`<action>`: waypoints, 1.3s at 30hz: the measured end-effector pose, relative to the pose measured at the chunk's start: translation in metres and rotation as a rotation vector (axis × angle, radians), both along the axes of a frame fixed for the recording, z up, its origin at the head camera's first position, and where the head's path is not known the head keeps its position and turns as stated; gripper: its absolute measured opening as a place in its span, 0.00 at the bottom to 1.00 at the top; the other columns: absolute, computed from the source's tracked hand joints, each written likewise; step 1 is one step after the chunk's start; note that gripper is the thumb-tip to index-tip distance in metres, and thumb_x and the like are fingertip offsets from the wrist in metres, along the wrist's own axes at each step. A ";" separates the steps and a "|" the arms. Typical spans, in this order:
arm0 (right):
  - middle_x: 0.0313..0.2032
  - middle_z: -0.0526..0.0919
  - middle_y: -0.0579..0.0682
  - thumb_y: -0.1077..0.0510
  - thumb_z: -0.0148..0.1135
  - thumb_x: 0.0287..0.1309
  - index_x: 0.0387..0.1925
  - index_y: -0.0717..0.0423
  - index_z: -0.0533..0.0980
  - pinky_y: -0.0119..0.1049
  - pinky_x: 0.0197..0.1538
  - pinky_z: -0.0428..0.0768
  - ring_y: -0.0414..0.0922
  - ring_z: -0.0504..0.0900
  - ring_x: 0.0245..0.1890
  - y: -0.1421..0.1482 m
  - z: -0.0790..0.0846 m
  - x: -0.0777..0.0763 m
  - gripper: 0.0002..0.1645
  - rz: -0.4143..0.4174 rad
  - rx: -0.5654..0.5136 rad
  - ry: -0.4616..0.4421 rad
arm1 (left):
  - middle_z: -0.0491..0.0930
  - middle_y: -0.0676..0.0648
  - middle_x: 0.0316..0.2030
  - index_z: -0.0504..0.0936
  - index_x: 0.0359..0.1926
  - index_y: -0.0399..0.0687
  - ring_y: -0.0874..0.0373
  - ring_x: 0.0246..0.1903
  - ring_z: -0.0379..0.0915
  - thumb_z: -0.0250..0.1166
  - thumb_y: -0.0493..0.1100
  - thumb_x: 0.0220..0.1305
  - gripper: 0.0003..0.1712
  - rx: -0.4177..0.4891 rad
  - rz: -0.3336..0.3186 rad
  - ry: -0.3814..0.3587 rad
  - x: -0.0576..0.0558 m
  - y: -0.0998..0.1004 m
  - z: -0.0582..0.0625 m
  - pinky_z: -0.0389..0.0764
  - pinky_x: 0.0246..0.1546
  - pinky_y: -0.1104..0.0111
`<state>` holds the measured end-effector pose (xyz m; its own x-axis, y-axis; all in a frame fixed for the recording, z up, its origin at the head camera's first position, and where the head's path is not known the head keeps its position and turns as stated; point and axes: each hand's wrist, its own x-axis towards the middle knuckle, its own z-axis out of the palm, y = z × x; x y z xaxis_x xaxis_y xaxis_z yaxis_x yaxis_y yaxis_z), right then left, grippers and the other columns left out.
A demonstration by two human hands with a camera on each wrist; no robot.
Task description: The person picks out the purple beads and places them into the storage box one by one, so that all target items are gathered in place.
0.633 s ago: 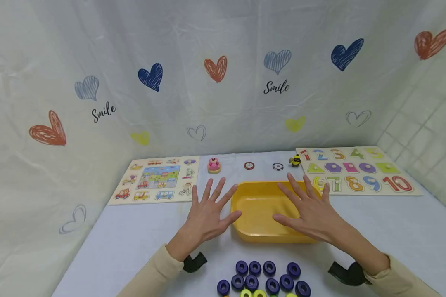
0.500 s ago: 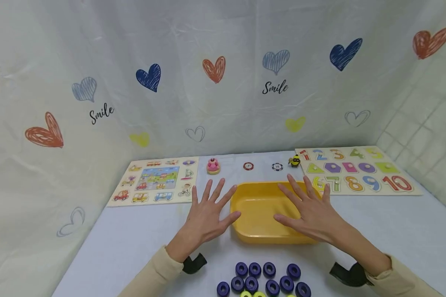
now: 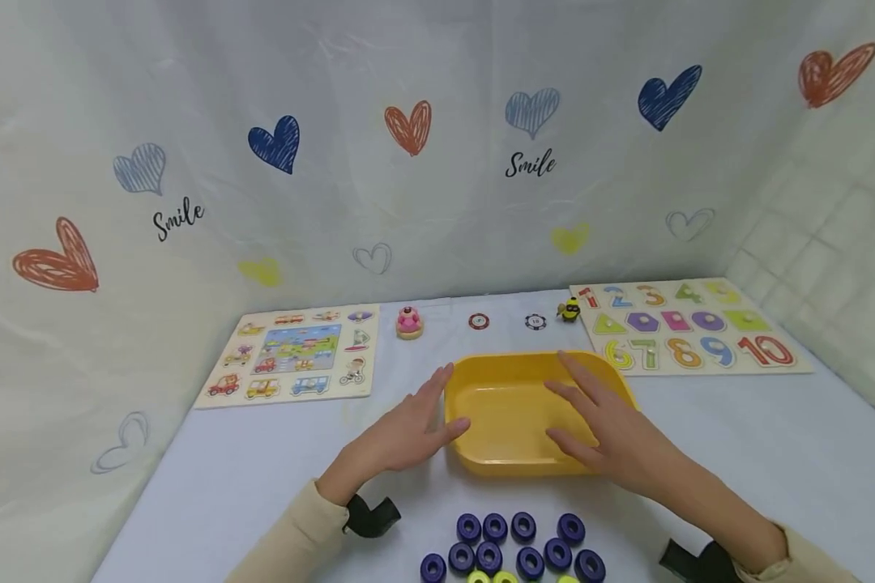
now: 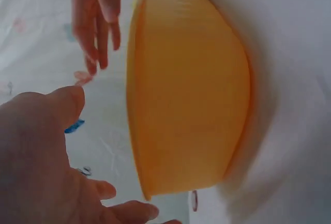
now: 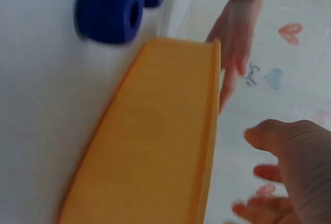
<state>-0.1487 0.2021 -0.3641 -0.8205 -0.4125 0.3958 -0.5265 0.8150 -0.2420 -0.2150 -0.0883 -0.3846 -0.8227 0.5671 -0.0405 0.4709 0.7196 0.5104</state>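
A shallow yellow plastic tray [image 3: 510, 417] stands on the white cloth between both hands. My left hand [image 3: 401, 433] is at its left side, thumb and fingers apart and relaxed, nothing in them. Over the tray's right side hovers my right hand [image 3: 616, 437], fingers loosely bent, also holding nothing. In the left wrist view the tray's outer wall [image 4: 189, 89] faces the left hand [image 4: 36, 151], with a gap between. The right wrist view likewise shows the right hand [image 5: 305, 162] apart from the rim.
Several dark purple rings [image 3: 488, 557] lie in front of the tray, yellow ones [image 3: 505, 577] at the frame's edge. Behind it are a vehicle puzzle board [image 3: 299, 348], a pink figurine [image 3: 409, 323], red [image 3: 479, 321] and black [image 3: 535, 322] chips, a bee figurine [image 3: 569, 310] and a number board [image 3: 681, 328].
Both hands have turned inward toward the tray's sides, and their widely spread fingers have drawn closer and bent. The head view has shifted slightly. The tray and rings stay in place.
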 end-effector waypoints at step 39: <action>0.25 0.77 0.40 0.59 0.55 0.59 0.47 0.50 0.78 0.29 0.22 0.71 0.35 0.75 0.24 0.077 -0.043 0.028 0.14 0.392 -0.344 -1.021 | 0.49 0.49 0.68 0.39 0.70 0.62 0.58 0.65 0.47 0.55 0.59 0.60 0.45 0.470 -0.192 -0.298 -0.013 -0.018 -0.026 0.52 0.63 0.54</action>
